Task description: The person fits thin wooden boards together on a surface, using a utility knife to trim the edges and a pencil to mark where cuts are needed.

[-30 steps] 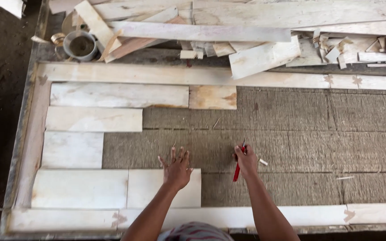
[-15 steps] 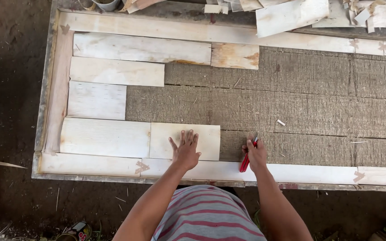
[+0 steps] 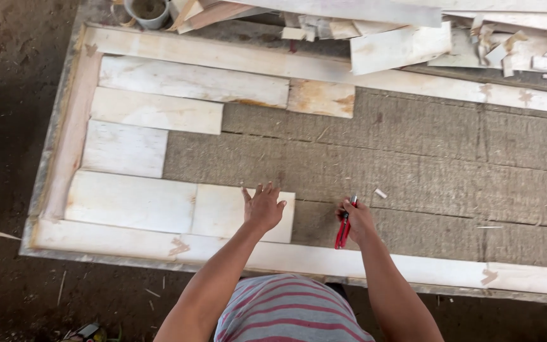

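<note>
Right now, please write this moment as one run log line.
left hand: flat on wood sheet | right hand: holds red tool | base: brown mat

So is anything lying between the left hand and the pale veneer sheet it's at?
Nothing visible: the left hand lies flat, directly on the veneer sheet. The right hand holds a red-handled tool beside it.

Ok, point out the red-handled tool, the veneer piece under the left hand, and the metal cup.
red-handled tool (image 3: 343, 231), head view, on the red handles.
veneer piece (image 3: 223, 212), head view, on its bare left part.
metal cup (image 3: 147, 11), head view, on its rim.
</note>
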